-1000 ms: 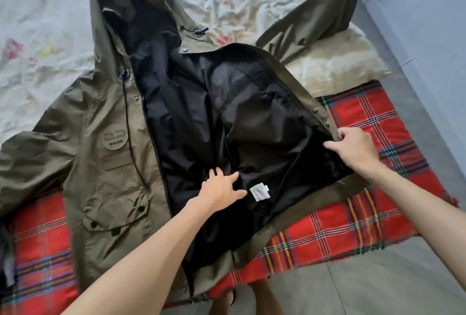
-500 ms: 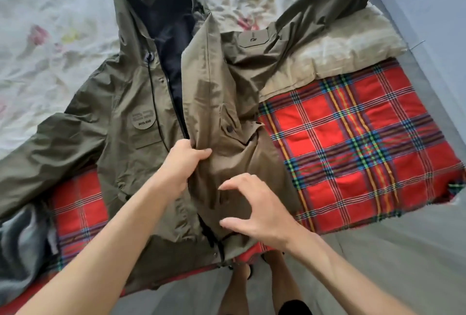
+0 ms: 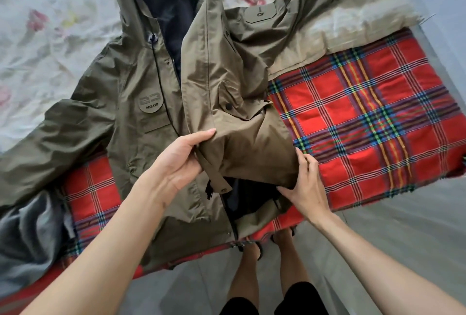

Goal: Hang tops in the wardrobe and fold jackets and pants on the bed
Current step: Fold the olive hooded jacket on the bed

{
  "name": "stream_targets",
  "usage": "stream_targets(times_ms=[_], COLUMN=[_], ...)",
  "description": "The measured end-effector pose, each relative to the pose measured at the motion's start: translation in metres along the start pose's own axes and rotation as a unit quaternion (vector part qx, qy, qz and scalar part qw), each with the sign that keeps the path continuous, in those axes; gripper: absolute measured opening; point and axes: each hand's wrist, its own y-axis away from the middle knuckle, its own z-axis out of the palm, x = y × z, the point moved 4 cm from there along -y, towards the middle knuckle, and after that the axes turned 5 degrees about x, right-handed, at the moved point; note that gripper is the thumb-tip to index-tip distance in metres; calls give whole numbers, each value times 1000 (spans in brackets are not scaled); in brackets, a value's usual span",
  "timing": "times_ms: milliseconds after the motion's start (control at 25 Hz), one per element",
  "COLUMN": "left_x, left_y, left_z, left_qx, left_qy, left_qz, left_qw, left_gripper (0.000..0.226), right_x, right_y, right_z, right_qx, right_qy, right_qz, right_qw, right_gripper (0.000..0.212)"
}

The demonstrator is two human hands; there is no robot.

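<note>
Jacket (image 3: 227,103), olive green with a hood, lies front side up on the bed, in the centre of the frame. Its lower part is on a red plaid blanket (image 3: 365,125) and its hood is on a pale flowered sheet (image 3: 50,25) at the top. One sleeve goes to the left edge of the frame, and the other goes to the upper right over a cream pillow (image 3: 353,20). One front panel is folded over toward the middle. A little black lining shows under its lower edge.

The left hand (image 3: 176,161) grips the inner edge of this panel, with the thumb on top of the cloth. The right hand (image 3: 302,183) holds the panel's lower corner between thumb and fingers. A round patch (image 3: 150,105) reading NO.02 sits on the flat panel. A grey garment (image 3: 30,234) lies at the lower left.
</note>
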Motion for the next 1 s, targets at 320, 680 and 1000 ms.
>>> stream_targets(times_ms=[320,680,1000], left_x=[-36,-140,-158], left_y=[-15,-67,-61], left_z=[-44,-105,-130], left_qx=[106,189,145], left_qy=[-227,-403,-439], left_qz=[113,90,127], left_qw=[961,891,878], left_gripper=[21,47,25], right_x=[15,70,71], right_y=[-3,18,22], right_z=[-80,-51,-53], right_qx=[155,-60,-35], right_qy=[-217,29,100], right_qz=[112,26,-119], right_qw=[957,997,987], right_gripper=[70,47,28])
